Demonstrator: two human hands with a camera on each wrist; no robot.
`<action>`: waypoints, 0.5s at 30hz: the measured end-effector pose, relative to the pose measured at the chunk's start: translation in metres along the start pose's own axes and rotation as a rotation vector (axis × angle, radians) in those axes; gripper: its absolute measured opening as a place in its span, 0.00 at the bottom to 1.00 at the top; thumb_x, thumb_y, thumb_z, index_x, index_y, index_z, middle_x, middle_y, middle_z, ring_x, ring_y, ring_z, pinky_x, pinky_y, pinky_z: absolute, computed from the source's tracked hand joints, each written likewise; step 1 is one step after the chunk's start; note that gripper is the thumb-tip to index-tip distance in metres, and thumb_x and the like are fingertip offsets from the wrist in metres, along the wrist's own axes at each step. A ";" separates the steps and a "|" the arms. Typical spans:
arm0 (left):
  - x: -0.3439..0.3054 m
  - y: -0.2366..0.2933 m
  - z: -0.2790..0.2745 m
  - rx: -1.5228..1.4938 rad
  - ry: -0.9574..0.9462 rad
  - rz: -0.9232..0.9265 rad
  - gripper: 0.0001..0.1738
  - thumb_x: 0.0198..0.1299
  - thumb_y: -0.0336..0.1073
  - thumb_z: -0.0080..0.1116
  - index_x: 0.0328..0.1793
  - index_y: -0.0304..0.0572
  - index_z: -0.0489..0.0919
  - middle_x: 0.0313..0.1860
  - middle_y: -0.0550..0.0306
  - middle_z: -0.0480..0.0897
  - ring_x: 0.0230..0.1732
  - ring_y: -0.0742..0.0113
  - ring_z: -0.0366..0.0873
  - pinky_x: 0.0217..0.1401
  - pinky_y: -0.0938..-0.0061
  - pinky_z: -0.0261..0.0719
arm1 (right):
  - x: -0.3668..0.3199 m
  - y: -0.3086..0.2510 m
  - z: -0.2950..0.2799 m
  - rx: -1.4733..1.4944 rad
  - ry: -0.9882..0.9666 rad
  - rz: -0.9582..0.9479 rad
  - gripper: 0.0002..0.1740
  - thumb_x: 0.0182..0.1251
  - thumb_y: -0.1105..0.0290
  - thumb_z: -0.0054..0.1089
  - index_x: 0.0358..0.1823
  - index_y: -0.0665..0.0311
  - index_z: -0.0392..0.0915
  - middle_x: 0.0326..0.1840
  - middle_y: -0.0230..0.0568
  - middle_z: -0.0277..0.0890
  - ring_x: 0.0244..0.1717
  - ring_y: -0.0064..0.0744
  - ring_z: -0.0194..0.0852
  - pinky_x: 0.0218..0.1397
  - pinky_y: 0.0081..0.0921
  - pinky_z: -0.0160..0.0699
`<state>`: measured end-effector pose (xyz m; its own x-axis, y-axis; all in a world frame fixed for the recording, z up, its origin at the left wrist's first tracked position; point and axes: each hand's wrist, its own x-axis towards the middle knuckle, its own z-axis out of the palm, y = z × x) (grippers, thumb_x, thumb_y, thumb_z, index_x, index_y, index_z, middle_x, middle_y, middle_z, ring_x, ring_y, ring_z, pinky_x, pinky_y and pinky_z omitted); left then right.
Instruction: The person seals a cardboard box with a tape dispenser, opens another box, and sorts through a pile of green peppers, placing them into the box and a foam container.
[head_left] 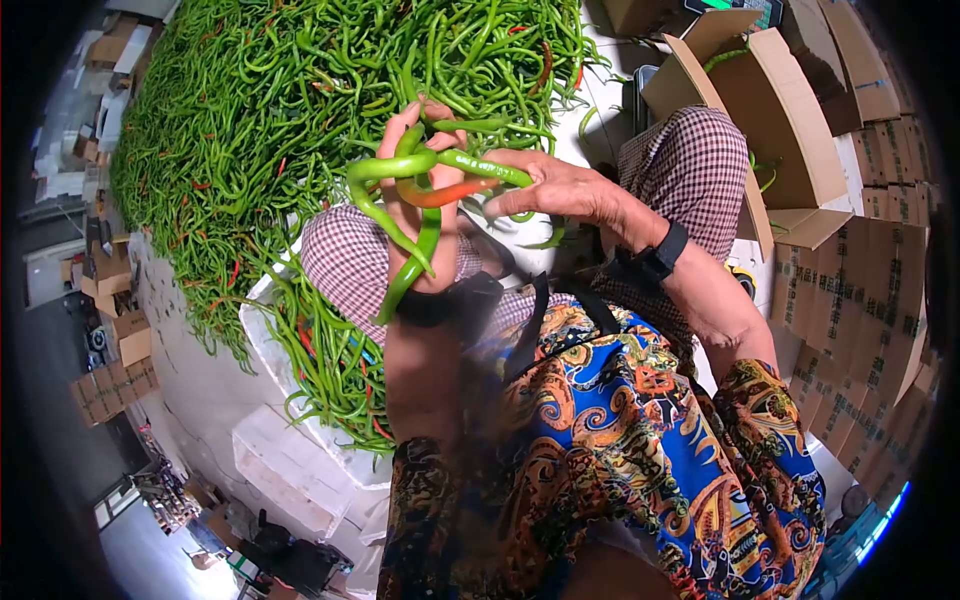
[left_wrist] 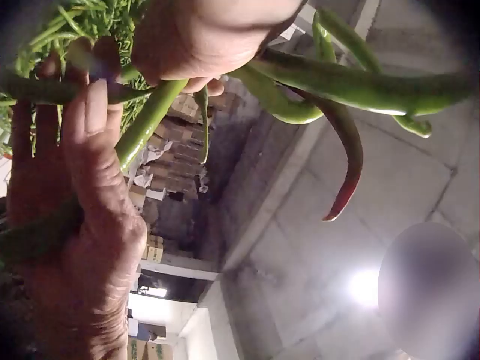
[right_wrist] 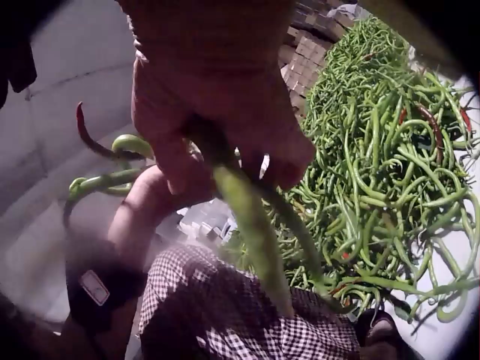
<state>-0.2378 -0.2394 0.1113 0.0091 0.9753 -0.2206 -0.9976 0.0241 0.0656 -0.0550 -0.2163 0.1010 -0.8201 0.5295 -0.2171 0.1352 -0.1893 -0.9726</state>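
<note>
My left hand (head_left: 398, 125) grips several long chili peppers. One curly green pepper (head_left: 372, 205) loops back over the forearm, a straighter green one (head_left: 408, 275) crosses below it, and another is orange-red (head_left: 450, 193) along part of its length. In the left wrist view the red-tipped pepper (left_wrist: 349, 165) hangs out behind that hand. Close beside it, my right hand (head_left: 570, 188) pinches green peppers between thumb and fingers. Two of these, a thick pale green pepper (right_wrist: 251, 225) and a thinner one (right_wrist: 296, 225), hang down in the right wrist view.
A large heap of green chili peppers (head_left: 250, 130), with some red ones, spreads ahead and left. A white lined crate (head_left: 262, 330) of peppers stands left of the knee. Open cardboard boxes (head_left: 775, 110) and stacked cartons (head_left: 850, 310) are at the right. Checked trouser knees (head_left: 690, 165) flank the hands.
</note>
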 end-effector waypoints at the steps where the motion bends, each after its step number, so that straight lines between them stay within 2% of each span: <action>1: 0.001 0.003 0.000 -0.021 -0.020 -0.013 0.14 0.62 0.26 0.55 0.52 0.30 0.70 0.40 0.52 0.76 0.44 0.66 0.77 0.30 0.79 0.73 | 0.003 0.006 0.001 0.040 -0.014 0.000 0.26 0.60 0.64 0.65 0.59 0.65 0.72 0.55 0.42 0.76 0.58 0.30 0.72 0.58 0.26 0.71; 3: -0.001 0.005 0.001 -0.029 -0.045 -0.054 0.13 0.63 0.27 0.54 0.52 0.31 0.70 0.42 0.52 0.77 0.44 0.66 0.76 0.33 0.79 0.74 | 0.005 0.009 0.003 0.082 -0.030 -0.003 0.24 0.63 0.65 0.63 0.58 0.66 0.73 0.52 0.41 0.78 0.54 0.30 0.75 0.56 0.25 0.74; 5: 0.000 0.004 0.004 0.059 0.053 0.001 0.12 0.64 0.28 0.54 0.52 0.33 0.71 0.45 0.52 0.78 0.45 0.67 0.76 0.38 0.78 0.76 | 0.001 0.007 0.006 0.534 -0.133 0.158 0.20 0.67 0.66 0.59 0.56 0.69 0.73 0.45 0.42 0.81 0.44 0.28 0.81 0.48 0.22 0.77; 6: 0.003 0.008 0.003 0.049 -0.031 -0.059 0.11 0.65 0.28 0.53 0.52 0.34 0.72 0.47 0.51 0.78 0.46 0.67 0.76 0.41 0.78 0.76 | 0.000 0.004 0.006 0.613 -0.124 0.171 0.18 0.70 0.66 0.56 0.54 0.71 0.74 0.40 0.42 0.82 0.39 0.27 0.83 0.42 0.20 0.80; 7: 0.002 0.009 0.001 0.151 -0.032 -0.015 0.09 0.64 0.31 0.55 0.49 0.37 0.75 0.42 0.56 0.80 0.47 0.68 0.77 0.41 0.78 0.77 | -0.001 0.003 -0.001 0.661 -0.159 0.164 0.18 0.70 0.66 0.56 0.54 0.72 0.74 0.38 0.43 0.82 0.36 0.27 0.83 0.42 0.20 0.83; 9: 0.004 0.013 -0.003 0.225 -0.036 0.090 0.09 0.65 0.31 0.54 0.49 0.37 0.75 0.42 0.55 0.80 0.48 0.65 0.77 0.44 0.75 0.78 | -0.002 0.007 -0.010 0.915 -0.271 0.078 0.18 0.70 0.66 0.56 0.55 0.73 0.74 0.34 0.40 0.82 0.29 0.24 0.82 0.36 0.18 0.85; 10: 0.004 0.014 -0.005 0.264 -0.067 0.112 0.09 0.65 0.32 0.53 0.49 0.37 0.74 0.43 0.54 0.80 0.49 0.63 0.77 0.44 0.72 0.78 | -0.003 0.006 -0.012 0.876 -0.182 0.138 0.19 0.71 0.66 0.55 0.56 0.74 0.74 0.30 0.39 0.82 0.24 0.21 0.80 0.27 0.14 0.83; 11: 0.005 0.015 -0.006 0.279 -0.076 0.110 0.08 0.65 0.31 0.53 0.49 0.38 0.74 0.43 0.54 0.80 0.49 0.62 0.77 0.44 0.72 0.79 | -0.003 0.007 -0.013 0.880 -0.176 0.141 0.19 0.71 0.66 0.55 0.56 0.74 0.74 0.30 0.39 0.82 0.24 0.21 0.80 0.27 0.14 0.83; 13: 0.009 0.018 -0.009 0.284 -0.104 0.088 0.08 0.65 0.30 0.53 0.48 0.39 0.74 0.44 0.53 0.80 0.49 0.62 0.78 0.44 0.71 0.79 | -0.003 0.008 -0.016 0.887 -0.262 0.090 0.19 0.72 0.66 0.54 0.56 0.74 0.74 0.31 0.39 0.82 0.23 0.18 0.79 0.21 0.11 0.79; 14: 0.010 0.019 -0.011 0.280 -0.111 0.092 0.15 0.64 0.28 0.52 0.57 0.38 0.72 0.50 0.47 0.74 0.45 0.61 0.74 0.44 0.71 0.79 | -0.005 0.009 -0.017 0.864 -0.233 0.095 0.19 0.73 0.66 0.52 0.57 0.74 0.73 0.30 0.38 0.81 0.21 0.17 0.77 0.20 0.11 0.78; 15: 0.010 0.019 -0.011 0.276 -0.110 0.088 0.15 0.64 0.28 0.52 0.57 0.38 0.72 0.50 0.47 0.74 0.45 0.61 0.74 0.44 0.71 0.79 | -0.008 0.009 -0.019 0.864 -0.228 0.098 0.19 0.73 0.66 0.52 0.57 0.74 0.73 0.30 0.38 0.81 0.21 0.17 0.77 0.20 0.11 0.78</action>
<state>-0.2578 -0.2317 0.1001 -0.0544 0.9938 -0.0968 -0.9383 -0.0177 0.3453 -0.0364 -0.2068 0.0927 -0.9296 0.3190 -0.1843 -0.1801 -0.8299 -0.5281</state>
